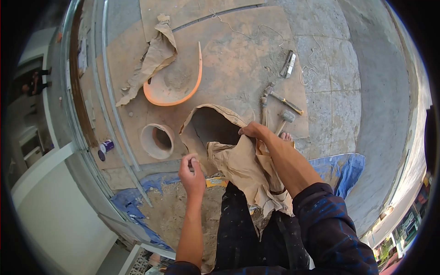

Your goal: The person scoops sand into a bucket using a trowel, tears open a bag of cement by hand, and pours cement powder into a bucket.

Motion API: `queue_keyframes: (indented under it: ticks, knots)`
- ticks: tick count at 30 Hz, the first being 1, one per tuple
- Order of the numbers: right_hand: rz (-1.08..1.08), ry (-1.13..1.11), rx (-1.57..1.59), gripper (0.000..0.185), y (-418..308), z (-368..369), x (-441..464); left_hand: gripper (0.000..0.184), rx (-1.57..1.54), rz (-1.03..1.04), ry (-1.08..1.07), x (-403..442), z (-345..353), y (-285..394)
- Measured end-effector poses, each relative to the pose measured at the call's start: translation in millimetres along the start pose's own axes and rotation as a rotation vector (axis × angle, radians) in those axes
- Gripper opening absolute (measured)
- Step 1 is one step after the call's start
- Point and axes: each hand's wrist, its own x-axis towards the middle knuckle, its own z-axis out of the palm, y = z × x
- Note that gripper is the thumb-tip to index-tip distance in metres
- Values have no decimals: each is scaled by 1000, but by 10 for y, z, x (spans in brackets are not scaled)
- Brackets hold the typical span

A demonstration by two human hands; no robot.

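Your brown paper bag (243, 160) lies before you, its mouth gaping away from you. Your right hand (255, 132) has its fingers curled tightly over the bag's right rim, gripping the paper. Your left hand (191, 172) is at the bag's near left edge, fingers bent and thumb close to the forefinger; whether they pinch the paper cannot be told. Opening the bag appears done: the mouth is wide, with crumpled paper folded toward you. Handling appears unfinished, since the bag is in your grasp; its dark interior hides any remaining contents. Beyond the bag, leftward, lie an orange-rimmed tub (185, 97) and torn paper (151, 62); left of it sits a dusty bucket (146, 143); beyond it, rightward, lies a hammer (286, 101).
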Motion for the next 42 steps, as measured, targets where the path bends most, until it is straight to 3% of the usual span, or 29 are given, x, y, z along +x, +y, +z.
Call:
queue_keyframes:
  ticks: [1, 4, 7, 8, 10, 11, 14, 16, 18, 19, 21, 25, 29, 32, 37, 42]
  knots:
    - [263, 22, 261, 54, -107, -44, -155, 12, 35, 172, -76, 312, 149, 117]
    - [339, 159, 344, 64, -422, -194, -645, 19, 259, 598, -435, 1013, 780, 162]
    - [280, 207, 345, 60, -331, -115, -563, 26, 501, 1017, -659, 1321, 1451, -180]
    - [277, 211, 346, 60, -226, -20, -442, 26, 504, 1021, -658, 1320, 1572, -159]
    - [-25, 272, -100, 37, -55, 126, -218, 27, 915, 822, -1153, 1328, 1774, -133]
    - [-131, 259, -325, 33, -1, 145, -221, 27, 917, 822, -1149, 1320, 1814, -165]
    - [-92, 386, -256, 34, 100, 326, -166, 23, 747, 786, -1141, 1286, 1940, -302]
    - [-177, 468, -206, 31, 56, 386, -262, 20, 635, 813, -1173, 1363, 1927, -351]
    - [-6, 610, 371, 26, -31, 464, -339, 19, 618, 829, -1150, 1349, 1918, -411]
    - [-3, 614, 380, 26, -65, 509, -357, 18, 588, 839, -1125, 1328, 1930, -434]
    - [77, 774, 764, 23, -126, 587, -363, 16, 555, 837, -1107, 1305, 1967, -453]
    - [232, 853, 1137, 28, -258, 739, -286, 14, 630, 777, -1125, 1259, 1965, -393]
    - [197, 975, 1361, 28, -429, 869, -316, 16, 667, 803, -1104, 1197, 1876, -349]
    - [252, 986, 1315, 28, -512, 773, -514, 17, 635, 827, -1086, 1177, 1928, -429]
    - [273, 1094, 709, 30, -512, 634, -757, 17, 614, 808, -1046, 1169, 2014, -437]
    - [289, 985, 507, 34, -258, 606, -807, 14, 579, 838, -1094, 1188, 2128, -346]
